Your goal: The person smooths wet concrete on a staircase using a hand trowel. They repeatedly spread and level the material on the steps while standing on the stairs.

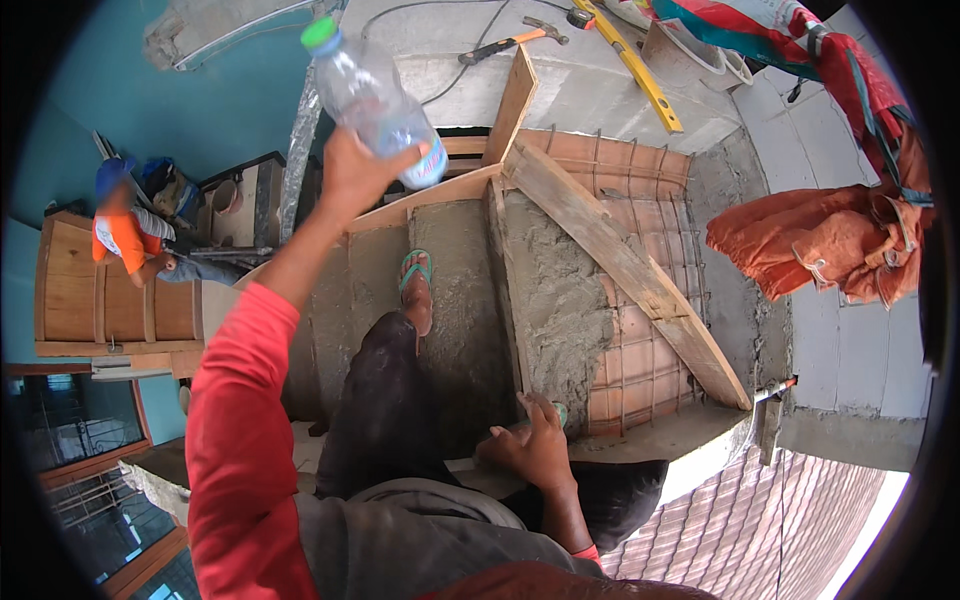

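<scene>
My left hand (pixel 362 178) is raised and wrapped round the lower part of a clear plastic bottle (pixel 365 88). The bottle has a green cap, leans to the upper left and carries a label near its base. Low in front of my body, my right hand (pixel 535 445) has its fingers apart and nothing visible in it. Beside it, part of a sandal shows. My other foot, in a green-strapped sandal (pixel 416 268), stands on wet grey concrete (pixel 455 330) between wooden form boards.
A loose plank (pixel 640 265) lies diagonally across a rebar grid (pixel 650 350). A hammer (pixel 515 42), tape measure (pixel 580 18) and yellow spirit level (pixel 635 70) rest on the far ledge. Orange cloth (pixel 810 240) hangs at right. A person in orange (pixel 128 235) sits at left.
</scene>
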Demonstrator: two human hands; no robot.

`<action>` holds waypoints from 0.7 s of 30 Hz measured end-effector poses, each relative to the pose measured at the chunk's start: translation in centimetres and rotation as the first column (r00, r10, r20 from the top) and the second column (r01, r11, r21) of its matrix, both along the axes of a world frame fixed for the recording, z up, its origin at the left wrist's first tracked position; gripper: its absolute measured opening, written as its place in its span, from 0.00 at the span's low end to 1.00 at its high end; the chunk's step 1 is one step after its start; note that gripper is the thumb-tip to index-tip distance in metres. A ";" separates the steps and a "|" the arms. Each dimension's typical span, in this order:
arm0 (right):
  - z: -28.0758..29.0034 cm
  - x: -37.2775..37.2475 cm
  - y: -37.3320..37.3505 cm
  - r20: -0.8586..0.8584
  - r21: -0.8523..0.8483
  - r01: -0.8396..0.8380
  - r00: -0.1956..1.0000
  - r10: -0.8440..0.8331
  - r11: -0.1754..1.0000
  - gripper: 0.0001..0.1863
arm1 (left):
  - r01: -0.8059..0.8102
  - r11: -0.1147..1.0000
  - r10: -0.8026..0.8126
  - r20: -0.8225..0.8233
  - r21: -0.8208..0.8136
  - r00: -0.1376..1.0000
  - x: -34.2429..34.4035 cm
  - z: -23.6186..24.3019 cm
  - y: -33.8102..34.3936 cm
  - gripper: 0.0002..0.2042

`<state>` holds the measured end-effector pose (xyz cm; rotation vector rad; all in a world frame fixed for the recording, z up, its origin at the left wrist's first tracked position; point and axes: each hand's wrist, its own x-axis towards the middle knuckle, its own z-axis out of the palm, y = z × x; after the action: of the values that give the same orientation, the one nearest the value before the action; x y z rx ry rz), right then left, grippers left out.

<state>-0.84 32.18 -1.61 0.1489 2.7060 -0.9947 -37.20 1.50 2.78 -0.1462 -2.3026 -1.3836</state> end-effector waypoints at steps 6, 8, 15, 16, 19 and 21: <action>-1.3 -2.0 -0.4 0.046 -0.026 -0.025 0.999 0.026 0.999 0.38 | -0.173 0.974 0.141 -0.201 -0.149 0.969 -18.8 7.3 -0.9 0.44; -1.4 -2.6 -0.6 0.077 -0.021 -0.010 0.997 0.012 1.000 0.38 | -0.243 0.964 0.207 -0.273 -0.104 0.940 -24.1 6.6 0.1 0.42; -2.6 -3.6 0.6 0.150 -0.029 0.014 0.989 -0.010 0.999 0.37 | -0.477 0.754 0.398 -0.264 -0.452 0.879 -39.8 -2.3 -5.0 0.36; -2.9 -3.8 0.6 0.150 -0.018 0.046 0.988 -0.043 0.999 0.36 | -0.426 0.812 0.374 -0.204 -0.399 0.905 -40.5 -3.6 -3.1 0.36; -3.5 -3.8 0.4 0.164 -0.030 0.074 0.984 -0.068 0.997 0.35 | -0.334 0.882 0.326 -0.082 -0.332 0.942 -41.3 -4.9 -1.9 0.35; -3.5 -3.9 0.4 0.164 -0.063 0.039 0.986 -0.028 0.997 0.34 | -0.318 0.843 0.325 -0.060 -0.434 0.944 -41.9 -5.9 -4.8 0.35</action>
<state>-4.76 32.60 -5.08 0.2524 2.5274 -1.0324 -79.14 -3.25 -3.15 0.1143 -2.4766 -0.6884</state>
